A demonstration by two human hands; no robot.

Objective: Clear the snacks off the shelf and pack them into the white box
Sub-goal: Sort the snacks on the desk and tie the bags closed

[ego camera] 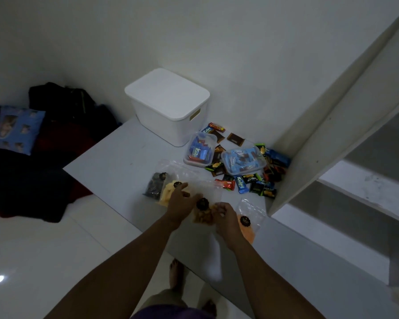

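— Two bare forearms reach forward and down from the bottom edge, above a pair of bare feet [176, 275] on the tiled floor. How do the hands lie?

— The left hand [182, 201] is palm-down with its fingers [187, 194] spread and fairly straight, gripping nothing I can make out; its thumb lies against the top of a bag of brown snacks [203, 214]. The right hand [226, 217] has its fingers [219, 209] curled in, pinching that bag's right edge. Both are blurred.

— So the bag sits between them?

— Yes, between the two hands, at the near edge of the white shelf [115, 162], its dark round label facing up.

— How many bags in all?

— Four clear ones, each with a dark round label. A bag of orange snacks [248, 229] lies just right of the right hand. A bag of yellow snacks [167, 193] lies partly under the left fingers, and a bag of dark biscuits [156, 185] touches it on the left.

— And beyond?

— Loose wrapped snacks [241, 184] are scattered toward the corner, well over a dozen, too jumbled to count. Among them stand a clear tub [199, 149] and a second clear tub [243, 161], both full of wrapped pieces. Farthest back, one white box [168, 111] stands against the wall, lid [167, 90] on, beside the first tub.

— Off the shelf?

— One blue pillow [16, 127] on dark bedding, far left.
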